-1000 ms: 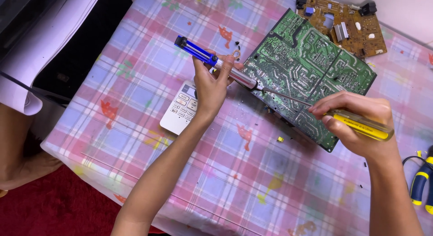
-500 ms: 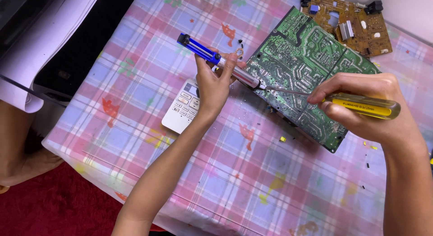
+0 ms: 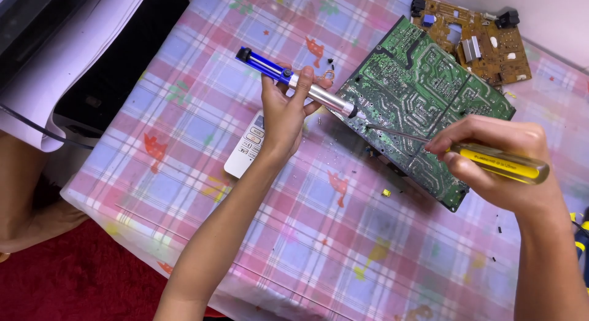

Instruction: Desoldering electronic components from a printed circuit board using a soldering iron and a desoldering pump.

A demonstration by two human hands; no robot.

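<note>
My left hand (image 3: 283, 115) is wrapped shut round the pump (image 3: 294, 83), a blue-and-silver desoldering sucker. Forearm comes up from bottom centre, wrist bent back, thumb over the barrel near the blue/silver join. Pump's long axis runs upper left to lower right: plunger end up-left, nozzle down-right, tip resting at the near-left edge of the green board (image 3: 423, 106).

Right hand (image 3: 500, 158) is closed on the driver (image 3: 500, 163), yellow handle, fist round it w/ fingers curled over the top. Arm enters from bottom right. Driver lies nearly level, handle to the right, thin shaft pointing left & slightly up, tip on the board just beside the pump's nozzle.

Green board lies flat on the counter (image 3: 257, 235), solder side up, turned at a diagonal. Brown board (image 3: 475, 45) sits just beyond it, top right, parts side up. White remote (image 3: 245, 150) lies under my left wrist, partly hidden. Small yellow bit (image 3: 386, 192) on the plaid cloth near the board's lower edge. No containers in view.
</note>
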